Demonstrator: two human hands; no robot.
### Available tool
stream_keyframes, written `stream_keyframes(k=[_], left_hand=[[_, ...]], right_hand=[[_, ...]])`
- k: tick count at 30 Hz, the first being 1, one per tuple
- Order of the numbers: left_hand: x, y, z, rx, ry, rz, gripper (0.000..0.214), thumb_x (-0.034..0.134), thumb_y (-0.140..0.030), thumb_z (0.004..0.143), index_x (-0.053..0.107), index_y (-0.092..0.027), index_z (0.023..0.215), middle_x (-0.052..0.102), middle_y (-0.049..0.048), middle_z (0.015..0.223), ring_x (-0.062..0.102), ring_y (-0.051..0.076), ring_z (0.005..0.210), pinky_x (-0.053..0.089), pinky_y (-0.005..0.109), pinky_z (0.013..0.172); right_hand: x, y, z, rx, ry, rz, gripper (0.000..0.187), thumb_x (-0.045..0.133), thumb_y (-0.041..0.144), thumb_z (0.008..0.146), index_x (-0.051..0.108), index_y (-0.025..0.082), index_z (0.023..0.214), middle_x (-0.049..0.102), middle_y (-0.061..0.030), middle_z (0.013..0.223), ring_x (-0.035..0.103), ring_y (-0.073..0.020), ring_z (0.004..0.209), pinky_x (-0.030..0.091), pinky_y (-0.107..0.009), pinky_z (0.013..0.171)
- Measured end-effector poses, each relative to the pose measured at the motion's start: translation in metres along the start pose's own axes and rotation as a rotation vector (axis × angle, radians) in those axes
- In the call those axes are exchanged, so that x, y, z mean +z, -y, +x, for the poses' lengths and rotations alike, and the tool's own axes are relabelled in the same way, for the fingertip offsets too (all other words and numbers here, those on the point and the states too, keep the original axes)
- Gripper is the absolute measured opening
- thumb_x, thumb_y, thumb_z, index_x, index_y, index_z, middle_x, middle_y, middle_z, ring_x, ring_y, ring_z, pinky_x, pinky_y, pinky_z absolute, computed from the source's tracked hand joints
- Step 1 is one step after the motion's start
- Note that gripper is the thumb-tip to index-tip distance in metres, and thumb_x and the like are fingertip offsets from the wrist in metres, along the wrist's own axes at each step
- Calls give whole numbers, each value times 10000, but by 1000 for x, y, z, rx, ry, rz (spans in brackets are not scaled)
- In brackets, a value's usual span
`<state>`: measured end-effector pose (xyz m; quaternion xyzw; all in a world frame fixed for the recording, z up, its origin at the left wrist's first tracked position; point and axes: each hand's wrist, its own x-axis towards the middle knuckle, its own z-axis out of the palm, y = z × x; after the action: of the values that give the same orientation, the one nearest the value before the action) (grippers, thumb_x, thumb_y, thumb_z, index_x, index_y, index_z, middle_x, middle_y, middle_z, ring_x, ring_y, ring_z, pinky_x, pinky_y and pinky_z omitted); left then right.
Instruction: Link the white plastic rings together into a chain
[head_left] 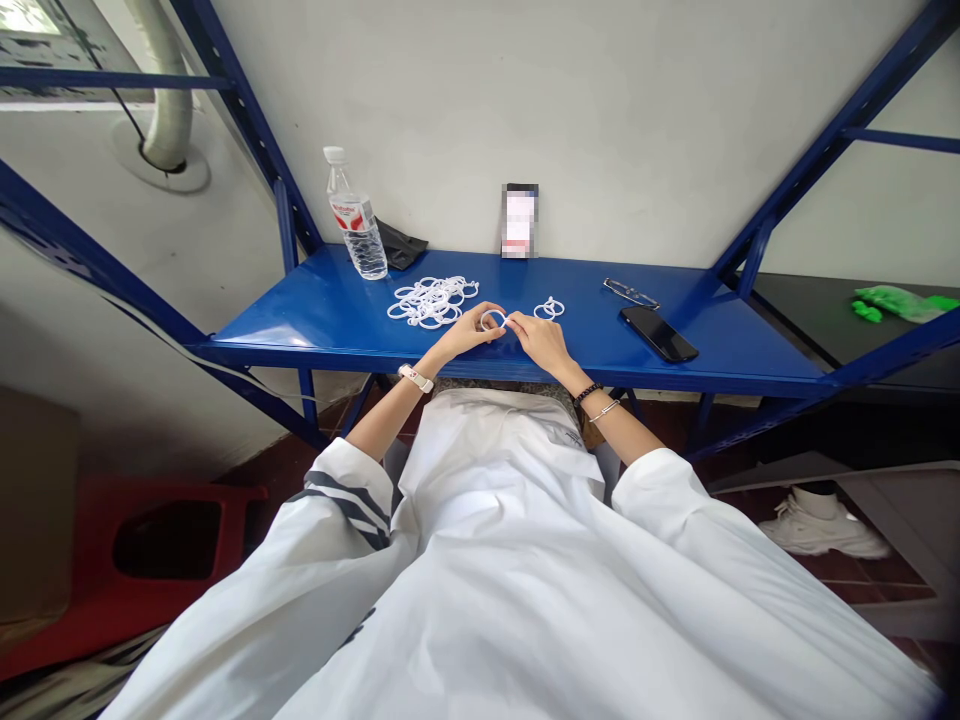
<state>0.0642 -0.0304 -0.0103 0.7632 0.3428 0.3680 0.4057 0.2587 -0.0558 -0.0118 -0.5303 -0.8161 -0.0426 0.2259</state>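
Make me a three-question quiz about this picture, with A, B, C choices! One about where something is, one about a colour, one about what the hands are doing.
1. Where is the water bottle?
A. left of the ring pile
B. on the floor
C. beside the glasses

2. What colour is the shelf?
A. red
B. blue
C. green

3. What are the hands doing?
A. resting flat
B. holding the phone
C. both pinching one white ring

Answers: 1 A, the bottle stands behind and left of the pile. 2 B, its top is blue. 3 C, left hand and right hand meet on the ring.
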Motion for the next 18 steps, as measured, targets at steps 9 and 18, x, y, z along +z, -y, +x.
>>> stream_keyframes(k=[9,18], left_hand=[[1,4,1,3,8,-35,394,723,-358,822,546,-179,1125,552,-74,577,563,108,558,452,214,582],[2,5,2,7,2,-51,350,728,-394,838,556,-181,1056,532,-81,555,526,84,526,436,200,556]], right_hand=[[-1,2,0,-13,48,-26,367,347,390,1080,635,210,1217,784,-78,1011,711,-254,918,319,-285,627],[2,-1,1,-32,31,-14,376,350,386,1079,626,212,1266,784,-91,1020,716,-262,908,353,-274,636]])
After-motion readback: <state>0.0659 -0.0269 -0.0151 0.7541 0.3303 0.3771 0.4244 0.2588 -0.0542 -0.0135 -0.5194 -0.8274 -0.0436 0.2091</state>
